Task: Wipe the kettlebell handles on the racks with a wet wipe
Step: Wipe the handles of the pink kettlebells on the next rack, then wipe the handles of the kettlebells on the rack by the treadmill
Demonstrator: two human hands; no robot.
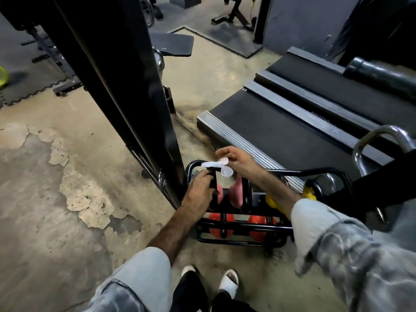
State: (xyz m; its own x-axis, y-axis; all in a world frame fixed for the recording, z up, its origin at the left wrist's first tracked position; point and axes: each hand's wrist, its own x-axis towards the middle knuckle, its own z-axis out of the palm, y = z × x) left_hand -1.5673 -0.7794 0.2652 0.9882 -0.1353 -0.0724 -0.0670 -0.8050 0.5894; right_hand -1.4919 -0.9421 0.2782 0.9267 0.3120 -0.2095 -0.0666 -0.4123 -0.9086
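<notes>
The left hand (201,192) grips a black kettlebell handle (213,188) at the rack's (238,240) upper left corner, steadying it. The right hand (236,162) pinches the white wet wipe (217,167) draped over the handle's top — its grip is narrow. To wipe well, wrap the wipe fully round the bar and draw it along both sides, keeping the kettlebell braced — pink kettlebells (235,194) sit just beside.

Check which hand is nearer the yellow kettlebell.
Right. The right hand holds the wet wipe, its forearm crossing the yellow kettlebell; the left hand is farther left.
</notes>
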